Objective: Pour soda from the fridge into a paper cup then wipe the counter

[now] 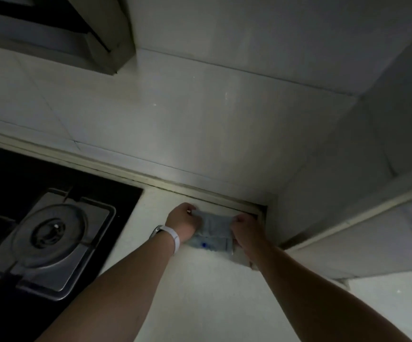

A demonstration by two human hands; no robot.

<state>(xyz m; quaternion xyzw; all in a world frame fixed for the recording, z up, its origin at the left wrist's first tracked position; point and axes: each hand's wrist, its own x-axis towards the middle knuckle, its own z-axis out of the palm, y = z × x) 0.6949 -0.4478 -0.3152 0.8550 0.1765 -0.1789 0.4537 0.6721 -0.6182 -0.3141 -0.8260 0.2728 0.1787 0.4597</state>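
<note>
In the far corner of the white counter (200, 292), both hands grip a pale grey-white pack of wipes or tissues (214, 230) with a blue mark on its near face. My left hand (184, 220), with a white band on its wrist, pinches the pack's upper left edge. At the pack's right edge my right hand (248, 233) is closed on it. The pack rests on or just above the counter, close to the back wall. No soda, cup or fridge is in view.
A black gas hob (39, 230) with a metal burner fills the left side. A range hood (59, 33) hangs top left. White tiled walls meet in a corner behind the pack, and a raised ledge or sill (360, 238) runs along the right.
</note>
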